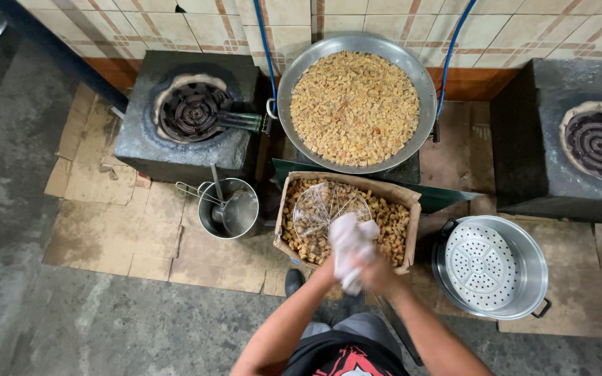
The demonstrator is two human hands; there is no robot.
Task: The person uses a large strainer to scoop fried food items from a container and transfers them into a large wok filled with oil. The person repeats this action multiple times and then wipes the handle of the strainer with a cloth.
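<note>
Both my hands meet over the near edge of a cardboard box (411, 230) filled with brown fried snack pieces. A white cloth (350, 244) is bunched between them. My right hand (377, 273) grips the cloth from the right. Mostly hidden under the cloth, my left hand (334, 270) holds it from the left. A round wire skimmer (329, 207) lies on the snacks in the box, just beyond the cloth. Above the box, a big metal pan (286, 83) holds a heap of pale golden snack pieces.
A dark stove block with a burner (191, 111) stands at the left, another burner (599, 143) at the right. A steel pot with a ladle (230, 209) sits left of the box. A steel pot with a perforated insert (490, 266) sits right. Flattened cardboard (120, 230) covers the floor.
</note>
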